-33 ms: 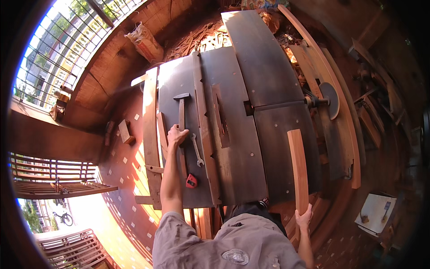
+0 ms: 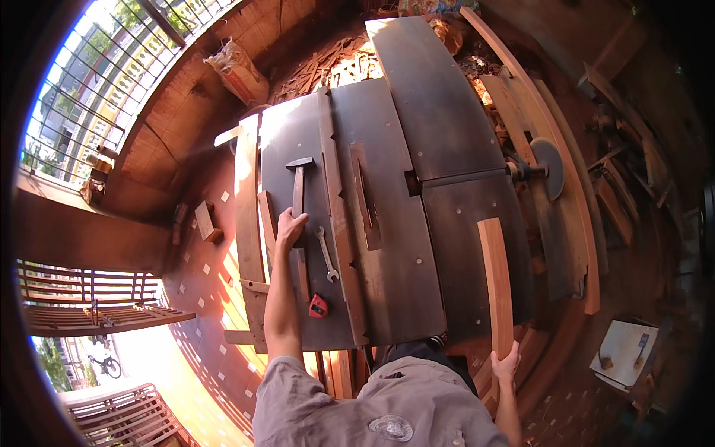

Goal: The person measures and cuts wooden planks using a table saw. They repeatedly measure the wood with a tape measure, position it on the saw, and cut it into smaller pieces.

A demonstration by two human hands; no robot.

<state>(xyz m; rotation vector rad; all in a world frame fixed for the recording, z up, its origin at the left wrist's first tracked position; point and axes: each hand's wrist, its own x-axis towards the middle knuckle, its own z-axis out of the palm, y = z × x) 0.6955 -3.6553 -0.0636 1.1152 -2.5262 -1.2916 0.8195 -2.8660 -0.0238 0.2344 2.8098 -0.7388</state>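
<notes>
My left hand (image 2: pixel 290 226) is closed round the wooden handle of a hammer (image 2: pixel 299 186). The hammer's metal head lies at the far end, over the dark metal worktop (image 2: pixel 376 298). Beside that hand an open-ended wrench (image 2: pixel 326 255) rests on the top, and nearer me sits a red tape measure (image 2: pixel 318 306). At the lower right, my right hand (image 2: pixel 506 362) grips the near end of a long wooden piece (image 2: pixel 497 283). Its far end reaches over the worktop's near right part.
A round grey disc (image 2: pixel 549 168) on a shaft stands at the worktop's right side, with long planks (image 2: pixel 577 223) beyond it. A fence bar (image 2: pixel 339 208) runs along the top. Scrap wood (image 2: pixel 339 65) and a sack (image 2: pixel 237 72) lie at the back.
</notes>
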